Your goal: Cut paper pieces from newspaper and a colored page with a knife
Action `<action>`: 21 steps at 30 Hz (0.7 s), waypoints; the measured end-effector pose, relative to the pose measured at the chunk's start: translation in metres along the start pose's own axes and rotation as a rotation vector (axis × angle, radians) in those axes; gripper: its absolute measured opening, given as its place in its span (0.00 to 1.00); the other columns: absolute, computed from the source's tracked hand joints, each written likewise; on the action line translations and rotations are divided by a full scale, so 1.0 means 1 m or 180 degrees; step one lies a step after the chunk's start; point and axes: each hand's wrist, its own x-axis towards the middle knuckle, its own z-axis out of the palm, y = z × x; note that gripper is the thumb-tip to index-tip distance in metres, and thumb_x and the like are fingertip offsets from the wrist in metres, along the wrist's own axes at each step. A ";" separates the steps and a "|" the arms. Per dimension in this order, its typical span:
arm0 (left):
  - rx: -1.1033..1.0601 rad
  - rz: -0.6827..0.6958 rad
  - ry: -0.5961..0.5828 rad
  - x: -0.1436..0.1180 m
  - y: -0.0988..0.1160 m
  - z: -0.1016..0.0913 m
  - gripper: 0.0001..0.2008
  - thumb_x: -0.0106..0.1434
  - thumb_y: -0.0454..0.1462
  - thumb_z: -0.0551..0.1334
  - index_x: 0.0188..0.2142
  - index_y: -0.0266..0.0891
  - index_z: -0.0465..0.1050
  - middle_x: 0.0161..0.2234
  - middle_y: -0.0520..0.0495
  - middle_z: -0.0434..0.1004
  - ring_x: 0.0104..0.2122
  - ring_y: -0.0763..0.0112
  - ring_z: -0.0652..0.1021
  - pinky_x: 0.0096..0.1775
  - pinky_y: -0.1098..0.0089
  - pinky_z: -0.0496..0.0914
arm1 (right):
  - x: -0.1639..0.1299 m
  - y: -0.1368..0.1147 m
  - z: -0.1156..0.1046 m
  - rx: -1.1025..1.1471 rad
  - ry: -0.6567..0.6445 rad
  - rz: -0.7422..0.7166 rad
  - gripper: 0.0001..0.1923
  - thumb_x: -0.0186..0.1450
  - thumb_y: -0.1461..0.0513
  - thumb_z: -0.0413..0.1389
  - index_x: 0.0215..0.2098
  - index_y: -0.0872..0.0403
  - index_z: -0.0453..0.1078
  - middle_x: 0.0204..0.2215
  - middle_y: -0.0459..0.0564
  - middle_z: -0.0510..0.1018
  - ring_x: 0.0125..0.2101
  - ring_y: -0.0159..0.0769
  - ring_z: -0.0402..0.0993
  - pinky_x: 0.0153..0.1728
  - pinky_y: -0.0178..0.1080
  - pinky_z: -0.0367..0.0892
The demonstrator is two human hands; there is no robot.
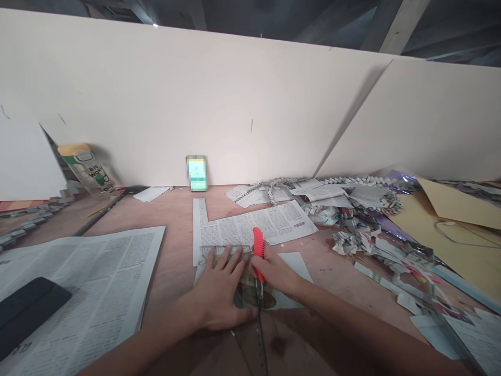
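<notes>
My left hand [215, 290] lies flat with its fingers spread, pressing on a clear set square [252, 321] placed over a piece of paper. In my right hand [276, 269] is a red utility knife [258, 240], held upright with the fingers wrapped around its handle. Its blade end points down along the ruler's edge, over the printed paper; my hands partly cover that spot. A white sheet corner [299, 261] shows under my right wrist. Just beyond my hands lies a cut piece of newspaper [250, 224] with an L-shaped outline.
A stack of newspaper [129, 266] carries a dark phone-like case [33, 308] at left. Against the white board [250, 94] lean a lit phone [198, 175] and a bottle [88, 167]. Paper scraps [352, 240], folded paper chains [279, 185] and yellow envelopes [450, 209] crowd the right.
</notes>
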 end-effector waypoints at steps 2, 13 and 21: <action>-0.0044 0.0000 -0.0134 0.001 0.000 -0.004 0.50 0.51 0.65 0.49 0.65 0.41 0.39 0.66 0.41 0.33 0.63 0.46 0.36 0.58 0.41 0.33 | 0.000 -0.001 0.000 0.0015 -0.0002 -0.0036 0.05 0.54 0.69 0.44 0.26 0.53 0.55 0.16 0.39 0.63 0.19 0.28 0.59 0.20 0.32 0.56; -0.0062 -0.0113 -0.0266 0.002 0.002 -0.012 0.53 0.48 0.67 0.49 0.65 0.41 0.40 0.65 0.42 0.33 0.63 0.49 0.38 0.59 0.43 0.36 | -0.002 0.006 0.006 -0.0072 0.0402 -0.0149 0.06 0.55 0.67 0.45 0.31 0.52 0.52 0.20 0.38 0.60 0.21 0.28 0.58 0.23 0.33 0.58; -0.0052 -0.0072 -0.0239 0.001 0.002 -0.012 0.52 0.49 0.66 0.49 0.65 0.42 0.40 0.65 0.42 0.36 0.63 0.49 0.39 0.59 0.44 0.36 | 0.002 0.003 0.009 -0.0247 0.0439 -0.0222 0.08 0.55 0.67 0.46 0.34 0.52 0.54 0.23 0.40 0.62 0.23 0.31 0.59 0.25 0.34 0.59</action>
